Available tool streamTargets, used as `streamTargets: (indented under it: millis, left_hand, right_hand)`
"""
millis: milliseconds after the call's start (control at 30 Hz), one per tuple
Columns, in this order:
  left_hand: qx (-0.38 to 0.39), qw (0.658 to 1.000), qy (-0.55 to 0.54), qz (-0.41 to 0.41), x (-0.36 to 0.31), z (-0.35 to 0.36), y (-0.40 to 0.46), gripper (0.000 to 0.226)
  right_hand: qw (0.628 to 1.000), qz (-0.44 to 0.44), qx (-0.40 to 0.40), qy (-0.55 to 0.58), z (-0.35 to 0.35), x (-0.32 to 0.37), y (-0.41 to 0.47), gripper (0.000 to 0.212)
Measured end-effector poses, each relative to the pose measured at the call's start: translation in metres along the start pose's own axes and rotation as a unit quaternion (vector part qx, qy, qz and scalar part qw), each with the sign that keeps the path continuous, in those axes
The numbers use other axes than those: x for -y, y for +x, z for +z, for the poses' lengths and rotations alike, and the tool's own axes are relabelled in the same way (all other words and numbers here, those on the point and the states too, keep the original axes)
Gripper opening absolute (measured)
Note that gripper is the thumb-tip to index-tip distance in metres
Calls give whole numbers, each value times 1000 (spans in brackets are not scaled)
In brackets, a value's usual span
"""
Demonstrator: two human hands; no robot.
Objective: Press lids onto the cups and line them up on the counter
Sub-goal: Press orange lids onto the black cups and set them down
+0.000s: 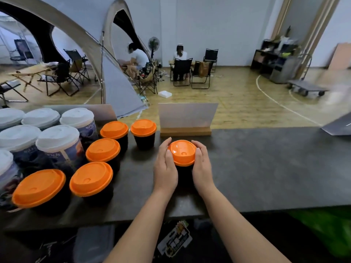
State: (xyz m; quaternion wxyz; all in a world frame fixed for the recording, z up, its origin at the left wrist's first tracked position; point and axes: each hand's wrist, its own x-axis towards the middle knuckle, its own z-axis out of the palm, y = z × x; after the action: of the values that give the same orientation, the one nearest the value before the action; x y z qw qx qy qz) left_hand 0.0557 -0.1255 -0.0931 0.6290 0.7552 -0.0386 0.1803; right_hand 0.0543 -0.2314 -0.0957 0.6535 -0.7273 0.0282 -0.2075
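A black cup with an orange lid (182,152) stands on the dark counter (266,168) in front of me. My left hand (165,164) grips the left side of the cup and lid, and my right hand (201,164) grips the right side. The fingers of both hands curl round the lid's rim. To the left stand several black cups with orange lids (103,149), one of them (143,128) just beyond my left hand. Further left are several taller printed cups with white lids (57,138).
A white sign in a wooden base (187,118) stands right behind the held cup. A grey board (340,126) lies at the counter's far right. Beyond the counter are a tent, folding chairs and two seated people.
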Motion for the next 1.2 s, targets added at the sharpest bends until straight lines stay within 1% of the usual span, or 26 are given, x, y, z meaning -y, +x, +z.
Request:
streamTargets:
  millis: [33,133,233,333,433,600,700,800,900,933,1033,1067,1133,1200]
  left_hand:
    - [9,1000,-17,7,2,0,0,40]
    - [35,998,-51,-9,8,-2,4,41]
    - [38,998,-49,-5,10,-2,5,41]
    - [33,999,-42,-5,13,2,7,39]
    - [25,999,-29,-4,18,3,12,41]
    - [13,1000,-10,12,23,6,13,51]
    - [7,1000,5,16,24,5,12,45]
    - [3,999,38,20,18,1,5,35]
    - [-11,998,52,31,11,0,-2,39]
    - [-13,998,49,31,9,0,-3,39]
    - [-5,999,34,41,8,-1,-3,28]
    - [1,998,33,46,8,0,-3,27]
    - [12,997,42,64,9,-1,-3,34]
    - [28,994,68,82,7,-1,-3,51]
  right_hand:
    - [1000,-9,10,-6,0,-1,-1,30]
    - [999,-35,23,-30,3,-5,0,40]
    - [998,-48,22,-38,4,-7,0,37]
    - [998,-42,44,-25,0,-8,4,38]
    - [996,-49,68,-21,-2,-10,12,31]
    - [993,-64,95,-10,-3,-16,15,43]
    - [991,-67,116,-7,-6,-13,17,45]
    - [994,-61,95,7,-7,-11,12,40]
    - [998,-48,46,20,-8,-10,7,31]
    - [998,-45,45,18,-10,-9,6,31]
    - [997,-43,56,18,-11,-5,2,37]
    - [998,-45,51,15,-11,-4,2,36]
    - [998,-48,26,9,-12,-4,1,27]
    - [999,-46,8,14,-13,-5,2,27]
